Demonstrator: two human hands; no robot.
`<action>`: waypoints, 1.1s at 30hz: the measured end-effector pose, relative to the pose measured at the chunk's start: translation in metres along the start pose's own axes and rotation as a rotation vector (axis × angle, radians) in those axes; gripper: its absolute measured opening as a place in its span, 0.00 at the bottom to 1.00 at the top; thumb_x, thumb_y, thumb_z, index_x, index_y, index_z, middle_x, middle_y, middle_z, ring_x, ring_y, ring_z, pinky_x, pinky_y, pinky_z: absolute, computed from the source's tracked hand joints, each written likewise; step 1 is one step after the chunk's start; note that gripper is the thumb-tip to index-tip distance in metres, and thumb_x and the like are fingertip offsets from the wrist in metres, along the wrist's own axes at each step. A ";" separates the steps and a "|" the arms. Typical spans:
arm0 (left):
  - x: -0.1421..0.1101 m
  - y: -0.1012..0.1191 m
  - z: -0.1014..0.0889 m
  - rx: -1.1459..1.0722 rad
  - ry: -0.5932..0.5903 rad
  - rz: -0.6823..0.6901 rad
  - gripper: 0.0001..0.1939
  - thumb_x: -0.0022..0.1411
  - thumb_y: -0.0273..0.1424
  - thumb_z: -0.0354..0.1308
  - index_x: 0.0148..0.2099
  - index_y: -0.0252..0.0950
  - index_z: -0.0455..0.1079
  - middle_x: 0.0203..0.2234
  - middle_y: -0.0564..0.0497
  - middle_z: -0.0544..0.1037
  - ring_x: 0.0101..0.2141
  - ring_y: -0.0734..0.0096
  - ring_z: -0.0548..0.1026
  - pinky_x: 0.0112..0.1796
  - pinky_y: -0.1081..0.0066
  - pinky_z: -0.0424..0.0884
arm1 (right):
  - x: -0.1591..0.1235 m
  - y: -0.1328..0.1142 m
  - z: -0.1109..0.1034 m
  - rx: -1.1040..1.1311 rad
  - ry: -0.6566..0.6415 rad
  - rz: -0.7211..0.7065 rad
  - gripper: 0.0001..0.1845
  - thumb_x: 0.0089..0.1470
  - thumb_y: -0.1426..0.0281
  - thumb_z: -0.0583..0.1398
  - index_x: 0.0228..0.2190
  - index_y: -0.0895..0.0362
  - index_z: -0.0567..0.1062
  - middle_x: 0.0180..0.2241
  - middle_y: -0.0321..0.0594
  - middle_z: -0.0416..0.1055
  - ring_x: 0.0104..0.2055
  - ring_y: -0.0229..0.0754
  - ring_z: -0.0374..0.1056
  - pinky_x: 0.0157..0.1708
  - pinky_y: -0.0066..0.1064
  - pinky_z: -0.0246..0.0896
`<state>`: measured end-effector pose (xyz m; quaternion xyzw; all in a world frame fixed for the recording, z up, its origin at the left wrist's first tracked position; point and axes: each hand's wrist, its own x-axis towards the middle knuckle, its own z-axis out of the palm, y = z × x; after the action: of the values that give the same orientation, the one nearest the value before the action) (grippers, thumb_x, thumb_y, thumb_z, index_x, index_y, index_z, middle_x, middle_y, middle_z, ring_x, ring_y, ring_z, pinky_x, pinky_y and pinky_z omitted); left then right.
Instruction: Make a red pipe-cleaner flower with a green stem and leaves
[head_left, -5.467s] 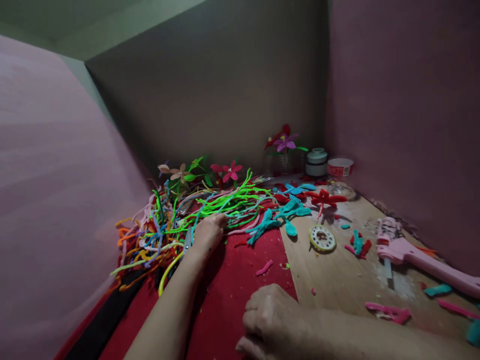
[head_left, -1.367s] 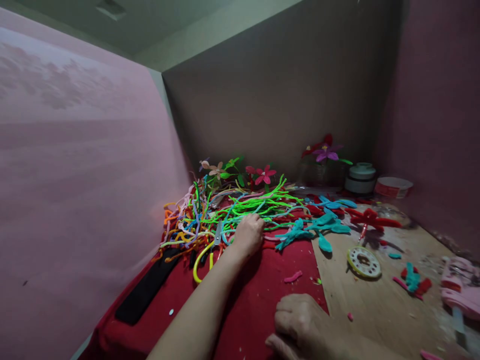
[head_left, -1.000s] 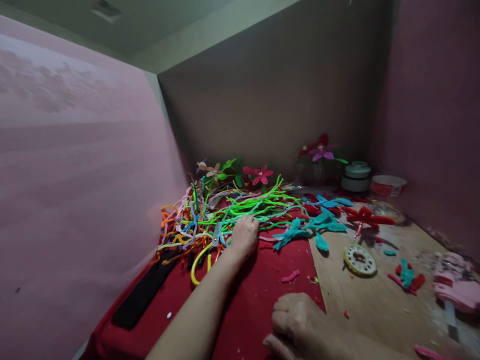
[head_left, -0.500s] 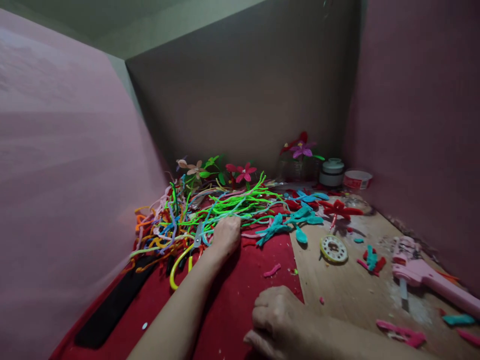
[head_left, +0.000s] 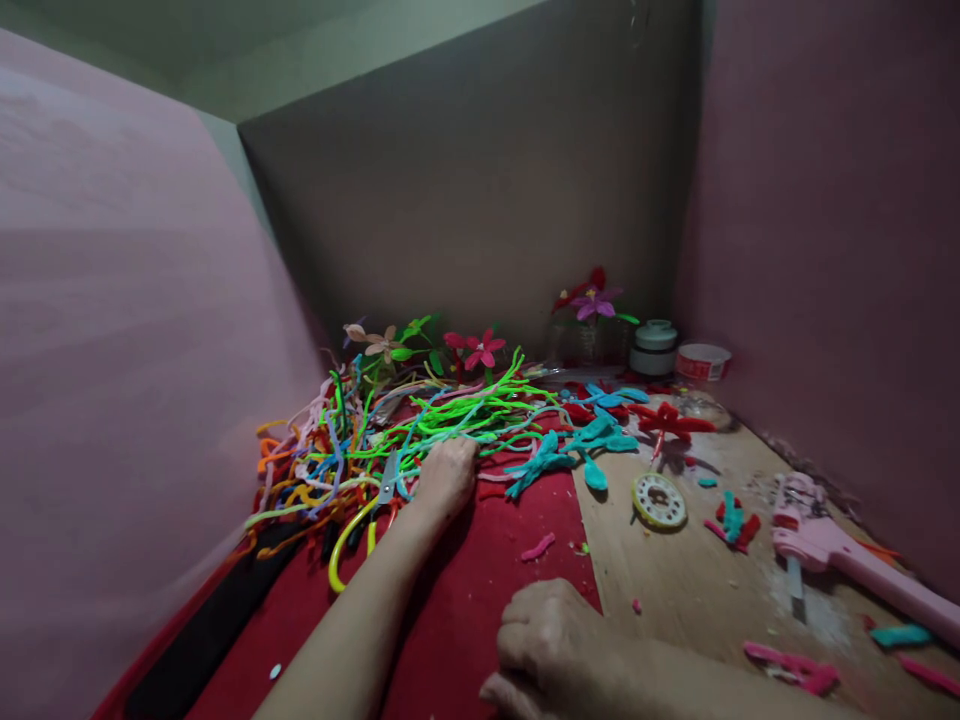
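My left hand (head_left: 446, 478) reaches forward over the red cloth (head_left: 465, 600) with its fingers curled into the edge of a big tangle of coloured pipe cleaners (head_left: 390, 430); what the fingers grip is hidden. Scissors with yellow handles (head_left: 364, 510) lie just left of that hand. My right hand (head_left: 551, 645) rests low on the cloth as a loose fist, and nothing shows in it. Teal twisted pieces (head_left: 570, 450) lie right of the left hand.
Pink and grey partition walls enclose the desk on three sides. Pipe-cleaner flowers (head_left: 465, 348) stand at the back, beside a small lidded jar (head_left: 654, 346) and a tape roll (head_left: 702, 361). A round yellowish spool (head_left: 658, 500), a pink glue gun (head_left: 840, 550) and coloured scraps lie on the wood.
The camera swung left and then back right. Both hands kept their places: the left at the pipe-cleaner pile, the right resting on the cloth.
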<state>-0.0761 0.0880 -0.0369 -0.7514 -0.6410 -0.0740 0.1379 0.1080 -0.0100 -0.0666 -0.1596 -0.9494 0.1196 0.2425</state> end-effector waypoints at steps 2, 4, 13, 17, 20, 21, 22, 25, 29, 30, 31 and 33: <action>0.000 0.000 0.000 -0.042 0.038 0.005 0.08 0.56 0.25 0.47 0.30 0.35 0.68 0.28 0.46 0.74 0.31 0.66 0.70 0.33 0.69 0.61 | 0.001 0.002 0.004 -0.004 0.006 -0.009 0.11 0.43 0.66 0.62 0.17 0.59 0.72 0.16 0.37 0.69 0.18 0.34 0.59 0.17 0.28 0.38; 0.000 0.000 -0.002 -0.094 0.094 -0.004 0.08 0.55 0.24 0.48 0.29 0.35 0.67 0.26 0.47 0.73 0.29 0.67 0.70 0.32 0.69 0.61 | 0.002 0.003 0.008 -0.011 0.013 -0.020 0.11 0.42 0.65 0.62 0.16 0.59 0.72 0.15 0.37 0.69 0.17 0.34 0.58 0.17 0.28 0.37; 0.006 -0.014 -0.039 -0.875 0.595 -0.285 0.06 0.56 0.33 0.51 0.35 0.35 0.64 0.19 0.56 0.68 0.20 0.77 0.67 0.25 0.76 0.63 | 0.001 0.000 0.001 -0.013 0.024 -0.007 0.13 0.45 0.65 0.61 0.16 0.59 0.70 0.16 0.36 0.69 0.18 0.34 0.61 0.18 0.29 0.40; 0.011 -0.027 -0.053 -1.647 0.768 -0.370 0.13 0.43 0.30 0.63 0.30 0.35 0.62 0.22 0.57 0.71 0.20 0.80 0.68 0.23 0.78 0.63 | -0.002 -0.003 -0.005 0.009 0.011 0.025 0.12 0.47 0.65 0.60 0.17 0.59 0.69 0.18 0.36 0.69 0.20 0.34 0.61 0.19 0.29 0.40; 0.011 -0.033 -0.056 -1.794 0.739 -0.377 0.14 0.43 0.29 0.63 0.31 0.35 0.61 0.23 0.56 0.73 0.20 0.81 0.69 0.23 0.79 0.63 | -0.003 -0.005 -0.009 0.046 0.035 0.027 0.13 0.48 0.66 0.59 0.17 0.59 0.68 0.18 0.36 0.68 0.20 0.33 0.60 0.20 0.29 0.41; 0.011 -0.034 -0.057 -1.798 0.719 -0.374 0.14 0.43 0.29 0.63 0.31 0.35 0.61 0.23 0.56 0.74 0.19 0.81 0.68 0.22 0.79 0.63 | -0.003 -0.005 -0.011 0.066 0.057 0.031 0.13 0.48 0.67 0.59 0.17 0.59 0.67 0.17 0.36 0.67 0.20 0.33 0.59 0.21 0.29 0.41; 0.010 -0.033 -0.057 -1.811 0.699 -0.371 0.14 0.43 0.29 0.63 0.31 0.35 0.61 0.22 0.56 0.74 0.19 0.81 0.68 0.21 0.79 0.62 | -0.003 -0.005 -0.013 0.093 0.085 0.043 0.14 0.49 0.67 0.58 0.17 0.59 0.67 0.17 0.36 0.66 0.20 0.32 0.58 0.21 0.29 0.42; 0.008 -0.025 -0.059 -1.823 0.559 -0.346 0.12 0.45 0.29 0.63 0.32 0.34 0.64 0.21 0.55 0.73 0.16 0.83 0.66 0.18 0.80 0.59 | -0.002 -0.005 -0.020 0.236 0.185 0.160 0.16 0.51 0.67 0.56 0.16 0.59 0.64 0.17 0.35 0.63 0.21 0.32 0.56 0.22 0.27 0.44; -0.004 0.003 -0.065 -1.606 0.072 -0.234 0.10 0.50 0.34 0.59 0.31 0.32 0.66 0.18 0.55 0.72 0.12 0.87 0.58 0.14 0.82 0.51 | 0.002 0.003 -0.031 0.631 0.360 0.449 0.11 0.55 0.65 0.53 0.27 0.58 0.68 0.22 0.33 0.62 0.24 0.32 0.57 0.25 0.24 0.51; -0.007 0.012 -0.067 -1.529 -0.107 -0.182 0.10 0.51 0.35 0.59 0.31 0.32 0.66 0.17 0.56 0.71 0.12 0.86 0.58 0.14 0.82 0.51 | 0.004 0.007 -0.033 0.736 0.428 0.518 0.11 0.55 0.63 0.52 0.32 0.58 0.69 0.23 0.33 0.62 0.24 0.32 0.57 0.25 0.24 0.52; -0.011 0.021 -0.068 -1.445 -0.273 -0.121 0.10 0.51 0.35 0.59 0.30 0.31 0.67 0.16 0.56 0.69 0.13 0.85 0.60 0.15 0.81 0.54 | 0.006 0.012 -0.036 0.828 0.507 0.589 0.13 0.55 0.62 0.53 0.38 0.57 0.68 0.23 0.32 0.62 0.23 0.32 0.57 0.25 0.24 0.53; -0.016 0.039 -0.069 -1.341 -0.555 -0.007 0.11 0.50 0.36 0.59 0.29 0.31 0.67 0.15 0.56 0.68 0.14 0.83 0.61 0.16 0.79 0.57 | 0.011 0.024 -0.040 0.957 0.653 0.691 0.16 0.52 0.59 0.55 0.39 0.58 0.67 0.22 0.30 0.61 0.20 0.31 0.54 0.21 0.23 0.52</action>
<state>-0.0355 0.0464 0.0199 -0.6633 -0.4716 -0.2582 -0.5205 0.1248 0.0216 -0.0349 -0.3573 -0.5642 0.5433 0.5088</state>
